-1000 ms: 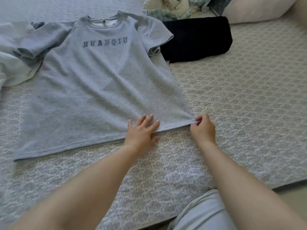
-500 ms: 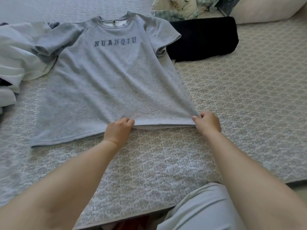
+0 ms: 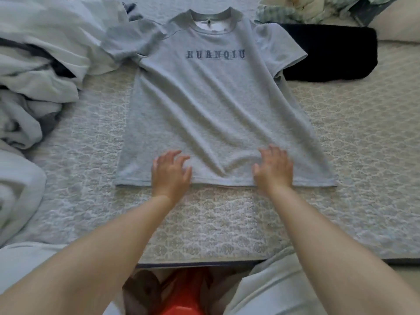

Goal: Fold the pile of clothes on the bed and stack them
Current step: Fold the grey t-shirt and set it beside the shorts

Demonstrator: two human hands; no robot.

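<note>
Grey T-shirt [image 3: 211, 105] lies face-up, spread on the bed [image 3: 354, 142]; left hand [image 3: 171, 172] and right hand [image 3: 273, 169] rest on its hem, fingers loosely spread, likely smoothing wrinkles before folding.

bed [image 3: 341, 137]: covered by a pale quilted spread with a floral lattice pattern | pillow [image 3: 400, 23]: cream, lay at the far right corner | floor [image 3: 404, 267]: a beige strip showed past the bed's near right edge | light: soft, even daylight
</note>
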